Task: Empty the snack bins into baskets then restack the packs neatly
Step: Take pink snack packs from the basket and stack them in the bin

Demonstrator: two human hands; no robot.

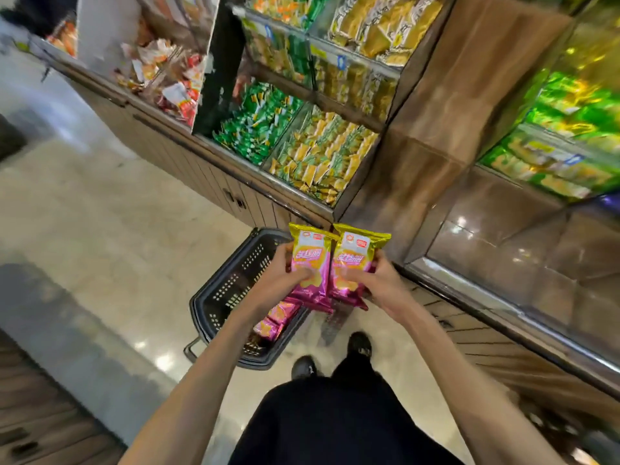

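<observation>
Supermarket aisle, viewed from above. Largest surface: polished pale stone floor (100, 229), with bright glare spots near the feet and a wide grey band (50, 313) crossing at lower left; dark wood planking (40, 414) in the bottom left corner.

Along the top and right, a brown wood-grain display unit (446, 105) with slatted base panels and tiered, clear-fronted snack bins (265, 171). Red and orange packs (167, 75) heaped in the far left bin. Green packs (255, 129) and, just beside them, yellow-and-green packs (328, 156) in the lower middle bins. Gold packs (379, 25) in the tier above; blurred bright green packs (570, 112) at far right. Nearest on the right, a glass-fronted bin (523, 263) showing its glossy brown bottom.

On the floor beside the unit's base, a black perforated plastic basket (228, 290), with several pink packs (275, 320) lying flat inside.

Above the basket's right rim, two pink-and-gold snack packs held upright side by side, edges touching. Left pack (310, 263) gripped by the left hand (278, 280), thumb across the front, fingers curled round the outer edge. Right pack (352, 263) gripped likewise by the right hand (382, 280).

Below, black trousers (335, 424) and two dark shoes (303, 367) on the floor.
</observation>
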